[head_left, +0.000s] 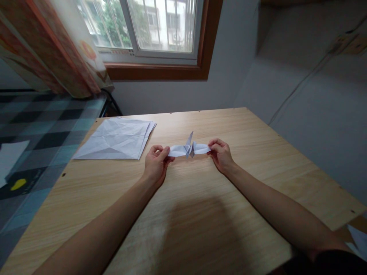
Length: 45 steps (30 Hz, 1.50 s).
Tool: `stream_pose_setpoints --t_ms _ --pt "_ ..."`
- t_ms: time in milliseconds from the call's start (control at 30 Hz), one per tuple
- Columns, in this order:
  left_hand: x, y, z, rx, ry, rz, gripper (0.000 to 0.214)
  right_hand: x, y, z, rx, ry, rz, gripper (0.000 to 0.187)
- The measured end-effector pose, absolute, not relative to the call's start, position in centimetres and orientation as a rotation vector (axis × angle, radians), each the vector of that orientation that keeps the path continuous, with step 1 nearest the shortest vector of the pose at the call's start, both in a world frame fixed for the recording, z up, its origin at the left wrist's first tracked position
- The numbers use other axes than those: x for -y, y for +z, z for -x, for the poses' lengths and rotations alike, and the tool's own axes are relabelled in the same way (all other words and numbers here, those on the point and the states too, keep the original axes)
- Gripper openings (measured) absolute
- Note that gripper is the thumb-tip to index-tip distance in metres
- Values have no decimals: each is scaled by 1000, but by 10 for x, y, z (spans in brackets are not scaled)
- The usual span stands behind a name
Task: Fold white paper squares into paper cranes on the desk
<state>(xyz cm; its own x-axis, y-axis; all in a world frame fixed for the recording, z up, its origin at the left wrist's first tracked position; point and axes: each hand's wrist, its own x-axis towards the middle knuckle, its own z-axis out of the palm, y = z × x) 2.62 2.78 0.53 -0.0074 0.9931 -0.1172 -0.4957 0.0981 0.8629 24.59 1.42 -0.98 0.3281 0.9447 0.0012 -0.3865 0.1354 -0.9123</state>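
Note:
A white folded paper crane (pixel 189 149) is stretched between my two hands, over the middle of the wooden table (pixel 258 160). My left hand (pixel 156 162) pinches the tip of its left wing between thumb and fingers. At the other side, my right hand (pixel 221 154) pinches the tip of the right wing. Both wings are spread out flat to the sides, and a thin pointed part rises from the centre. The fingertips under the paper are partly hidden.
Creased white paper sheets (pixel 117 138) lie at the table's far left. Left of the table is a checked cloth (pixel 43 126) bearing a white sheet (pixel 13 156). A window (pixel 160 26) and wall stand behind; a cable (pixel 298 88) hangs along the right wall.

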Motion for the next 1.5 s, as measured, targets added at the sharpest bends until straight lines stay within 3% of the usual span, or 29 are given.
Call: stream_pose_setpoints --t_ms 433,767,967,1100,1300,1500 --pt "-26 3 -26 -916 1325 -865 45 -34 -22 -275 723 834 1085 6" --pt "-22 2 -27 -893 1294 -924 39 -55 -28 -323 482 651 1137 25" --pt "-16 -2 -28 -890 1284 -1025 34 -52 -29 -316 570 739 1113 55" --pt "-12 1 -30 -908 1292 -1160 28 -50 -32 -313 671 626 1196 77" --pt "-8 1 -28 -1068 1346 -1511 20 -47 -35 -318 758 422 1360 70" --pt "-18 4 -18 -1294 1237 -2060 35 -44 -35 -320 738 277 1433 57"
